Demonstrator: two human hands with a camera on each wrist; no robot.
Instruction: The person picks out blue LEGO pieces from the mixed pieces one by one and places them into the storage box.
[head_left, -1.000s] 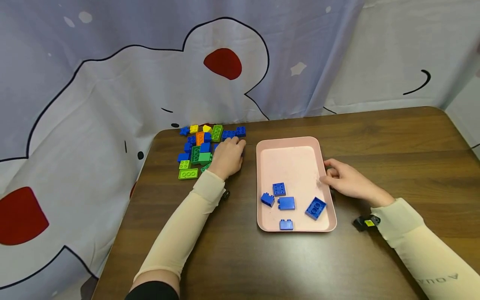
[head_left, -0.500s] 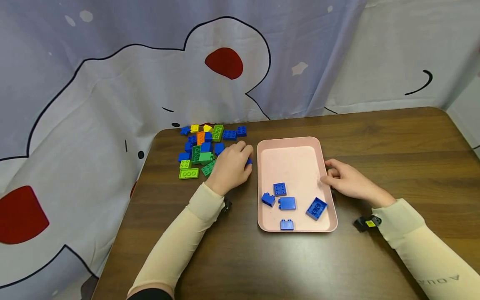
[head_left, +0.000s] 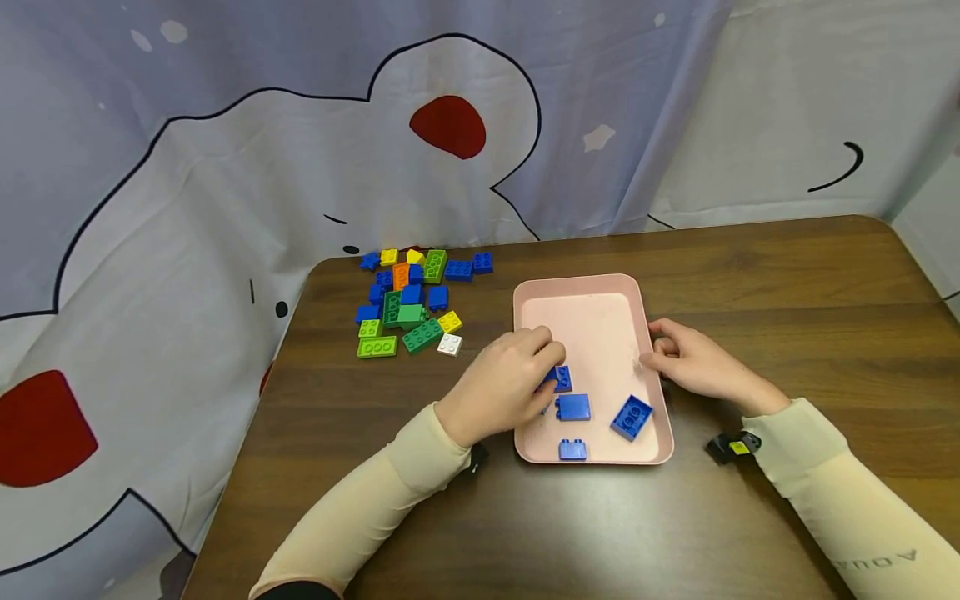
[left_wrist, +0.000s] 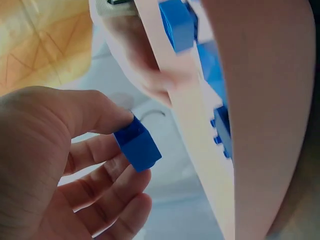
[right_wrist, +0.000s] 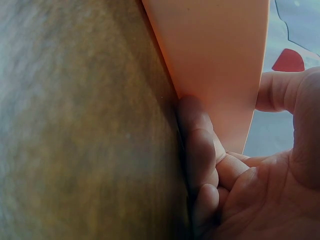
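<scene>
My left hand (head_left: 504, 385) is over the left side of the pink tray (head_left: 588, 321). In the left wrist view its thumb and fingertips pinch a small blue building brick (left_wrist: 139, 149), hollow underside showing, above the tray. Beneath and beside the hand, several blue bricks lie in the tray: one flat brick (head_left: 573, 407), one larger brick tipped bottom up (head_left: 632, 417) and one near the front rim (head_left: 573, 450). My right hand (head_left: 697, 360) holds the tray's right edge, thumb at the rim and curled fingers against the outer wall (right_wrist: 215, 60).
Left of the tray, at the back left of the wooden table (head_left: 787, 292), lies a loose group of bricks, among them a dark green brick (head_left: 422, 336), a white brick (head_left: 450, 344) and an orange brick (head_left: 401, 276). A printed curtain (head_left: 225, 208) hangs behind the table.
My left hand has come from the brick group rightward and toward me to above the tray, bringing a blue brick. The yellow and white bricks it covered now show. My right hand stays put.
</scene>
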